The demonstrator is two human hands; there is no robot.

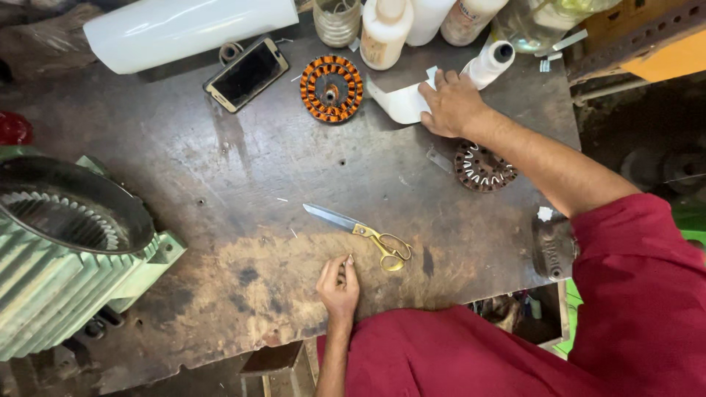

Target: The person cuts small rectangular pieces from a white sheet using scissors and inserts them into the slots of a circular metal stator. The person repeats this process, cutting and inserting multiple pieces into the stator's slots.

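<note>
My right hand presses white insulation paper strip, upper centre: thin, floppy, light; pinch edge. Left hand fingers pinched together, contents unclear, near scissors.

green motor housing cut off at left, bottles cropped at top

A worn, stained table carries scissors near its middle; beyond them a wound stator, phone and white paper; a bare core right.
</note>
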